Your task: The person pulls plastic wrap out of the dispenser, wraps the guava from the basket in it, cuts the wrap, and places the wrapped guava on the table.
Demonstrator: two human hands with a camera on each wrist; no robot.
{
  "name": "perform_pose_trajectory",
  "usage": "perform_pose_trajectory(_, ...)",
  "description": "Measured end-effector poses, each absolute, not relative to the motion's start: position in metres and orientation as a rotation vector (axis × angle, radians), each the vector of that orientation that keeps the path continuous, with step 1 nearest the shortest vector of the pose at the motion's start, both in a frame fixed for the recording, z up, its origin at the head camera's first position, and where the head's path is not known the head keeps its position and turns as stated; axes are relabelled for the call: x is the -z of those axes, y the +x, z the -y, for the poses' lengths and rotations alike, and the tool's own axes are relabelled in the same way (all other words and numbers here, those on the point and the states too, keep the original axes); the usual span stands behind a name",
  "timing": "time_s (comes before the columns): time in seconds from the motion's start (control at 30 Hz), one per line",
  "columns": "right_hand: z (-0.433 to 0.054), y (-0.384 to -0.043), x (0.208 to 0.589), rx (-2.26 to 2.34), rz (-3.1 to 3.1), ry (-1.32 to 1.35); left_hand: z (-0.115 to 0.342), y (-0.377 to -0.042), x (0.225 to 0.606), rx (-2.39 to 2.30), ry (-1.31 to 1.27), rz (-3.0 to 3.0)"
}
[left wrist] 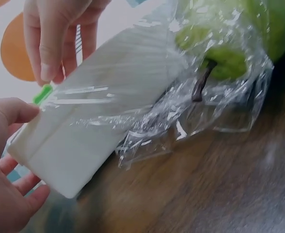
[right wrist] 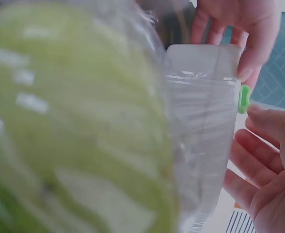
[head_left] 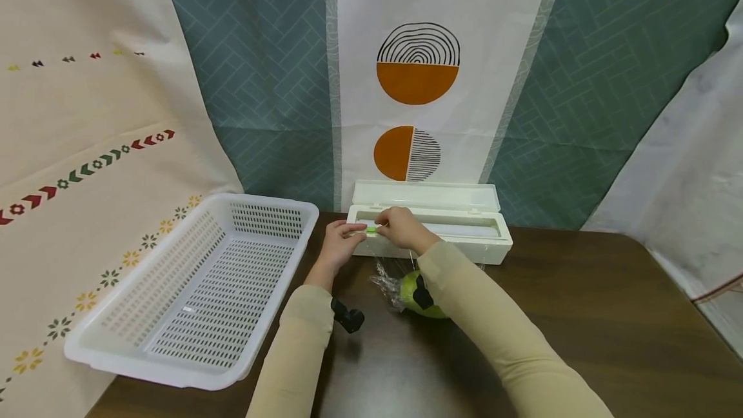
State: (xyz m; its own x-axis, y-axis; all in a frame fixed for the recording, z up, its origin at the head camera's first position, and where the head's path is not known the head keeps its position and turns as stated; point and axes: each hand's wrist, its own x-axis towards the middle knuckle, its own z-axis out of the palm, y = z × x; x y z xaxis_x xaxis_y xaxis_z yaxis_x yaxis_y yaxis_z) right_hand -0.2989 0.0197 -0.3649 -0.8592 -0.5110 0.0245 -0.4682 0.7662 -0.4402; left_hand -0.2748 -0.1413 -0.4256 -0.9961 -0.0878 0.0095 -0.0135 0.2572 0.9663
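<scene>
A white cling film dispenser (head_left: 432, 251) stands at the back of the table, lid raised, with a roll inside. My left hand (head_left: 339, 244) grips its left end, thumb on the top edge and fingers underneath. Close beside that thumb is a bright green slide cutter (right wrist: 244, 99) on the front edge. My right hand (head_left: 402, 228) touches the cutter with its thumb tip, its other fingers relaxed and apart. Clear cling film (left wrist: 147, 116) runs down over the front of the dispenser to a green fruit (head_left: 411, 292) with a brown stem (left wrist: 204, 80), partly covered by crumpled film.
A white slotted plastic basket (head_left: 307, 237) sits on the left side of the dark wooden table (head_left: 580, 328). Patterned cloths (head_left: 278, 82) hang behind and beside the table. The right forearm partly hides the fruit in the head view.
</scene>
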Motion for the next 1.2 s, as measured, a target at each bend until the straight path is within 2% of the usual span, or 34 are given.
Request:
perform_pose_trajectory(0.4,-0.015,-0.296,0.364,0.639,-2.864,-0.837,0.141,-0.278,0.429,1.815,0.040,2.430)
perform_pose_trajectory(1.2,-0.010,-0.300,0.366,0.493,-2.873,-0.847,0.133,-0.277,0.433,1.796,0.079,2.309)
